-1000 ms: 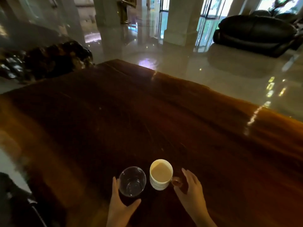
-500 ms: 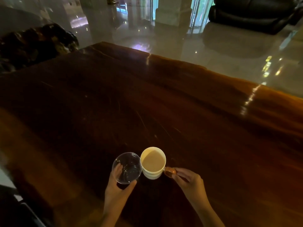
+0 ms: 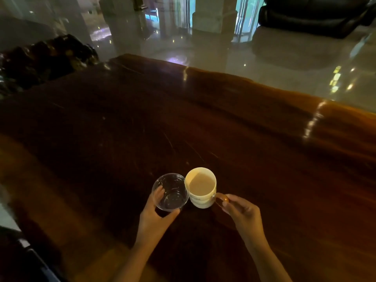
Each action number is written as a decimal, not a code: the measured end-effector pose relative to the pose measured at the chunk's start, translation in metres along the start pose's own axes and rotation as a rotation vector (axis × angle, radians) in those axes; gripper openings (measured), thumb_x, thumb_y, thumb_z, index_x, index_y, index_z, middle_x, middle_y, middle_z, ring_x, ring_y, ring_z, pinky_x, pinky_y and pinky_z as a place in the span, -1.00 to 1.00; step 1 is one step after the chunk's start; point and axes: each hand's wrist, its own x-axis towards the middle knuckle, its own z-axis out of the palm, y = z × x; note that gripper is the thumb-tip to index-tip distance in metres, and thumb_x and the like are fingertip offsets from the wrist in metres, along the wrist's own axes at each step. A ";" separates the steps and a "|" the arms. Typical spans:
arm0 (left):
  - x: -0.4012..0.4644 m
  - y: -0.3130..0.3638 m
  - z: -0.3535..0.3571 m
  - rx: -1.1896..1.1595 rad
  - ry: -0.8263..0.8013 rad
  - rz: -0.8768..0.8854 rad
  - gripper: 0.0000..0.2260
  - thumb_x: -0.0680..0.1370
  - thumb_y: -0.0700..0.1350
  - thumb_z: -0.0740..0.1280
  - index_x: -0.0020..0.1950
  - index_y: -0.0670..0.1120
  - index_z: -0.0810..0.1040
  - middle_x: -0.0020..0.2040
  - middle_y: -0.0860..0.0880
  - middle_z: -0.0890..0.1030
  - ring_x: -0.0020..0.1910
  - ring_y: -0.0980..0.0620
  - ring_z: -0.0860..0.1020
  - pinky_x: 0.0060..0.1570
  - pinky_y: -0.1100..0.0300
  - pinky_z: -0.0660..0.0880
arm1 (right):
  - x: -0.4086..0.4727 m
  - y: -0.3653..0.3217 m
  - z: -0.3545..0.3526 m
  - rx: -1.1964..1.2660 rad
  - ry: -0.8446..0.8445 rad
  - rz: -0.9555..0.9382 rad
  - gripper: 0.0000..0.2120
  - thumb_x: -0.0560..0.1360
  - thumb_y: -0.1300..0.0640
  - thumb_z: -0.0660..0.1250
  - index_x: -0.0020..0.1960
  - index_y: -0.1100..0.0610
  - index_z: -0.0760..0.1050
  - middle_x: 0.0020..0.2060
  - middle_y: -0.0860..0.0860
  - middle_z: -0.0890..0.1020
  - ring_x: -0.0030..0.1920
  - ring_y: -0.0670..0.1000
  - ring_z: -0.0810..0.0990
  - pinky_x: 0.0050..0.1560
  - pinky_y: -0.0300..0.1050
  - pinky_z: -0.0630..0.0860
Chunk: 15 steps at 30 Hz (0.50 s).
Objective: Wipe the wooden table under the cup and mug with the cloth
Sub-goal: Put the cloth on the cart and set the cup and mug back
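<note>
Both my hands hold the drinks on the big brown bench.

The shiny floor (image 3: pixel 264 58) and a dark sofa (image 3: pixel 313 15) are far behind the bench (image 3: pixel 244 139). My left hand (image 3: pixel 156 216) wraps around the clear cup (image 3: pixel 171 192). My right hand (image 3: pixel 242 210) pinches the handle of the white mug (image 3: pixel 201 187). They touch. I think I must lift them to wipe under them. I see no cloth.

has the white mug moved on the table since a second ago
Cannot tell. The head camera itself shifted, and the dark wooden table offers no clear mark near the white mug. It remains touching the clear cup.
</note>
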 end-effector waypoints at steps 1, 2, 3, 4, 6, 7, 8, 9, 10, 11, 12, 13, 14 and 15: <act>0.000 0.005 0.006 0.001 -0.008 0.019 -0.30 0.28 -0.08 0.53 0.29 0.24 0.26 0.24 0.21 0.40 0.23 0.27 0.32 0.24 0.22 0.21 | -0.001 0.002 -0.008 0.001 0.023 -0.005 -0.73 0.43 0.14 0.36 -0.10 -0.27 0.61 -0.09 -0.24 0.68 -0.03 -0.13 0.64 -0.11 -0.23 0.58; -0.001 0.011 0.014 -0.002 -0.016 0.036 -0.31 0.28 -0.07 0.53 0.24 0.30 0.25 0.22 0.23 0.40 0.23 0.28 0.32 0.22 0.25 0.21 | -0.002 0.003 -0.017 0.000 0.041 -0.011 -0.72 0.44 0.15 0.36 -0.10 -0.26 0.61 -0.09 -0.22 0.69 -0.04 -0.12 0.64 -0.07 -0.18 0.57; -0.001 0.018 0.022 -0.006 -0.023 0.050 -0.32 0.28 -0.07 0.53 0.21 0.34 0.24 0.22 0.24 0.40 0.24 0.28 0.32 0.21 0.26 0.21 | -0.003 0.002 -0.028 0.006 0.056 -0.018 -0.74 0.44 0.15 0.36 -0.09 -0.23 0.62 -0.09 -0.20 0.69 -0.03 -0.10 0.64 -0.05 -0.13 0.56; -0.001 0.024 0.033 -0.006 -0.032 0.062 -0.32 0.27 -0.07 0.53 0.20 0.34 0.23 0.23 0.23 0.40 0.25 0.27 0.32 0.22 0.26 0.22 | -0.005 0.001 -0.040 0.018 0.073 -0.026 -0.77 0.43 0.14 0.37 -0.09 -0.21 0.63 -0.08 -0.18 0.69 -0.03 -0.09 0.65 -0.05 -0.14 0.56; -0.001 0.040 0.059 0.004 -0.057 0.093 -0.31 0.27 -0.08 0.53 0.22 0.31 0.23 0.27 0.19 0.40 0.27 0.25 0.32 0.22 0.27 0.23 | -0.011 -0.005 -0.070 0.051 0.114 -0.046 -0.82 0.40 0.07 0.38 -0.09 -0.18 0.63 -0.08 -0.16 0.70 -0.02 -0.08 0.65 -0.12 -0.25 0.58; -0.002 0.049 0.074 0.005 -0.076 0.117 -0.31 0.28 -0.08 0.53 0.23 0.29 0.23 0.28 0.17 0.40 0.27 0.24 0.33 0.21 0.28 0.23 | -0.014 -0.008 -0.087 0.069 0.140 -0.056 -0.84 0.38 0.05 0.38 -0.10 -0.17 0.64 -0.07 -0.15 0.70 -0.02 -0.07 0.66 -0.14 -0.30 0.57; -0.004 0.059 0.092 0.000 -0.103 0.142 -0.31 0.28 -0.08 0.53 0.25 0.28 0.24 0.29 0.16 0.40 0.27 0.24 0.34 0.21 0.29 0.23 | -0.017 -0.011 -0.107 0.085 0.169 -0.064 -0.84 0.36 0.05 0.38 -0.10 -0.15 0.64 -0.07 -0.13 0.71 -0.02 -0.06 0.66 -0.15 -0.33 0.57; -0.006 0.070 0.112 -0.010 -0.133 0.163 -0.31 0.28 -0.08 0.53 0.27 0.25 0.25 0.29 0.14 0.41 0.28 0.23 0.34 0.20 0.31 0.23 | -0.022 -0.014 -0.128 0.095 0.202 -0.069 -0.85 0.36 0.06 0.39 -0.10 -0.13 0.65 -0.08 -0.11 0.71 -0.02 -0.05 0.66 -0.15 -0.32 0.57; -0.009 0.080 0.133 -0.020 -0.162 0.181 -0.30 0.28 -0.07 0.53 0.30 0.21 0.26 0.30 0.14 0.42 0.28 0.23 0.35 0.19 0.34 0.23 | -0.026 -0.016 -0.150 0.097 0.238 -0.075 -0.85 0.36 0.08 0.39 -0.11 -0.13 0.65 -0.09 -0.11 0.71 -0.03 -0.05 0.66 -0.15 -0.32 0.57; -0.013 0.091 0.155 -0.027 -0.188 0.199 -0.29 0.28 -0.06 0.53 0.33 0.18 0.27 0.29 0.14 0.42 0.28 0.23 0.35 0.16 0.38 0.23 | -0.031 -0.018 -0.173 0.093 0.274 -0.080 -0.83 0.38 0.11 0.39 -0.14 -0.15 0.65 -0.11 -0.13 0.71 -0.04 -0.06 0.67 -0.16 -0.32 0.57; -0.018 0.102 0.178 -0.034 -0.213 0.217 -0.28 0.28 -0.06 0.53 0.34 0.16 0.27 0.28 0.15 0.42 0.27 0.23 0.36 0.13 0.42 0.22 | -0.035 -0.020 -0.197 0.079 0.308 -0.088 -0.79 0.39 0.16 0.38 -0.16 -0.16 0.65 -0.13 -0.16 0.71 -0.06 -0.07 0.67 -0.17 -0.33 0.57; -0.023 0.114 0.201 -0.045 -0.238 0.235 -0.27 0.27 -0.06 0.54 0.35 0.15 0.27 0.26 0.17 0.42 0.27 0.22 0.36 0.11 0.43 0.22 | -0.040 -0.022 -0.222 0.056 0.337 -0.095 -0.77 0.41 0.19 0.38 -0.16 -0.16 0.65 -0.14 -0.18 0.71 -0.07 -0.08 0.67 -0.17 -0.33 0.57; -0.029 0.125 0.224 -0.060 -0.267 0.250 -0.27 0.27 -0.07 0.54 0.34 0.16 0.27 0.25 0.17 0.42 0.27 0.20 0.37 0.11 0.42 0.24 | -0.045 -0.023 -0.247 0.029 0.364 -0.100 -0.78 0.42 0.20 0.37 -0.13 -0.13 0.64 -0.14 -0.18 0.71 -0.07 -0.09 0.67 -0.15 -0.30 0.59; -0.035 0.136 0.248 -0.074 -0.299 0.265 -0.28 0.27 -0.08 0.54 0.33 0.17 0.28 0.24 0.18 0.43 0.27 0.19 0.38 0.15 0.37 0.27 | -0.051 -0.023 -0.272 0.006 0.391 -0.103 -0.80 0.43 0.19 0.37 -0.09 -0.10 0.63 -0.13 -0.17 0.71 -0.06 -0.07 0.67 -0.12 -0.26 0.61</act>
